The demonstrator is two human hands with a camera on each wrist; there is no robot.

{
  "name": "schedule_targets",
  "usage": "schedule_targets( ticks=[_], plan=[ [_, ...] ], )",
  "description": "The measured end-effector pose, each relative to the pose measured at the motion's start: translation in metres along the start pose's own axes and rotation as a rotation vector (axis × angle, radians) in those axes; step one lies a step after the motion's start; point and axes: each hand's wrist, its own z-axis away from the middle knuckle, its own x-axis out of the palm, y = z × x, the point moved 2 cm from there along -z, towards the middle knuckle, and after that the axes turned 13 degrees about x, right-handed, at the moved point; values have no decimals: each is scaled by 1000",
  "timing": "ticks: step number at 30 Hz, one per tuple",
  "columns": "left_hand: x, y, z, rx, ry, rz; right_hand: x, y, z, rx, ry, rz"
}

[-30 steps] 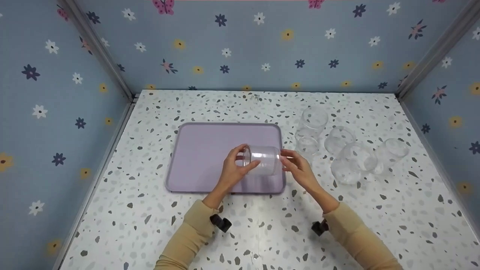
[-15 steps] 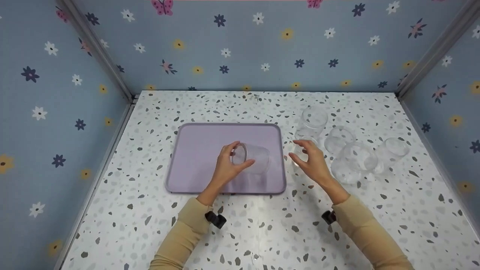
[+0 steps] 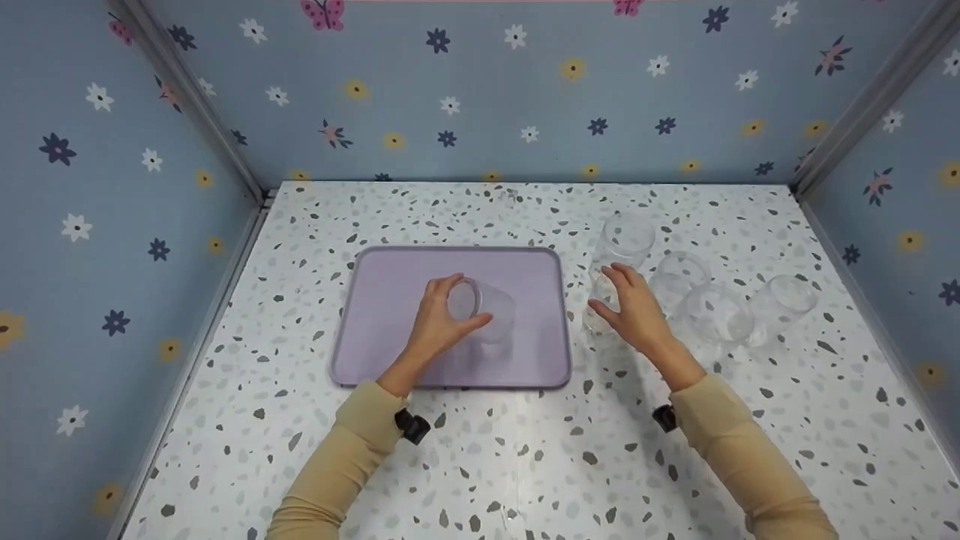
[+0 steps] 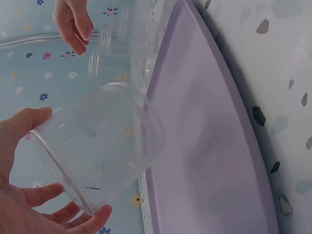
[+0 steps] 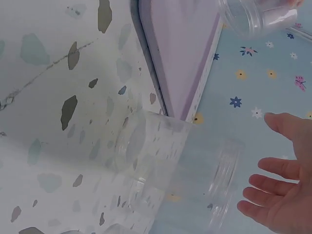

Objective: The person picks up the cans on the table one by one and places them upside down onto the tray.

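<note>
My left hand (image 3: 439, 319) grips a clear jar (image 4: 102, 146) by one end, with thumb and fingers spread round its rim. The jar lies tilted on its side in the air, over the right half of a lilac tray (image 3: 390, 352). To the tray's right, my right hand (image 3: 637, 311) reaches over a standing clear jar (image 5: 165, 156), its thumb and fingers apart like a wide C. In the right wrist view a gap shows between those fingertips and the upper end of this jar. Nothing is in the right hand.
Behind the right hand stands another tall clear jar (image 3: 626, 240). Several more clear vessels crowd to its right, among them a round one (image 3: 720, 315) and a slim one (image 3: 787, 300). Flower-patterned panels (image 3: 480, 90) wall the speckled table (image 3: 480, 480) at back and sides.
My right hand has let go of the held jar and moved right to the standing jar. My left hand has carried its jar leftward over the tray.
</note>
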Motion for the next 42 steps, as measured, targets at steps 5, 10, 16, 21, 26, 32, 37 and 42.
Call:
schedule_targets(
  ticks=[5,10,16,21,26,32,37,42],
  plan=[
    [-4,-4,-2,-23,-18,-34,-2,4,-7,30,-66,80],
    [-7,-8,-3,-40,-33,-67,-3,7,-15,43,-140,124],
    [-13,-12,-6,-50,-64,-129,-4,9,-21,44,-198,178],
    [-21,-16,-12,-77,-74,-162,-3,9,-23,54,-219,206],
    [-28,-25,-19,-124,-77,-210,-1,7,-24,68,-225,216],
    [-33,-34,-27,-166,-87,-260,-1,5,-26,90,-234,216],
    [-38,-39,-32,-202,-102,-291,-1,5,-28,105,-247,212],
    [-42,-47,-38,-224,-108,-328,-1,6,-27,106,-246,218]
  ],
)
